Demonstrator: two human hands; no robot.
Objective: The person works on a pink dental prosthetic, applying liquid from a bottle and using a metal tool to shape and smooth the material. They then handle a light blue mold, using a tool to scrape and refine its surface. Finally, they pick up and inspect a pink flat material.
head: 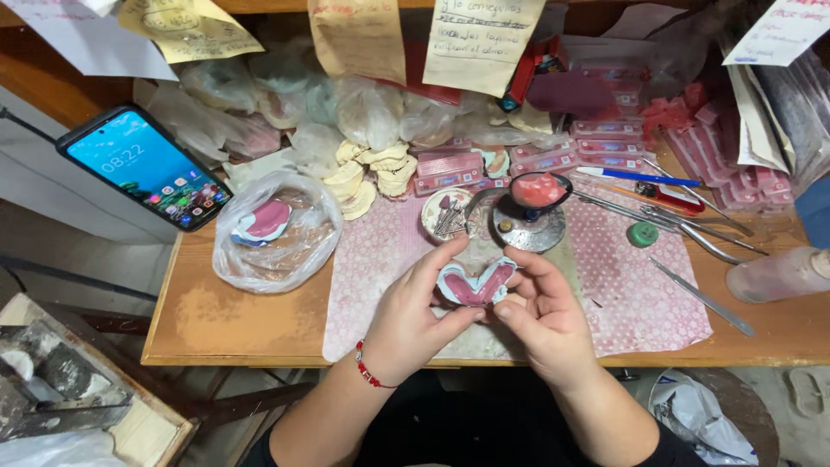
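Both hands hold a heart-shaped pair of dental casts, white plaster with pink wax inside, just above a pink patterned mat. My left hand grips its left half with thumb below and fingers over the top; a red bead bracelet circles that wrist. My right hand pinches the right half from the other side. Directly behind the casts stands a round metal stand carrying a pink wax piece.
A clear plastic bag with a pink and white cast lies left. A smartphone leans at the far left. Metal hand tools, a green cap, a clear bottle, pink wax boxes and plaster casts crowd the back and right.
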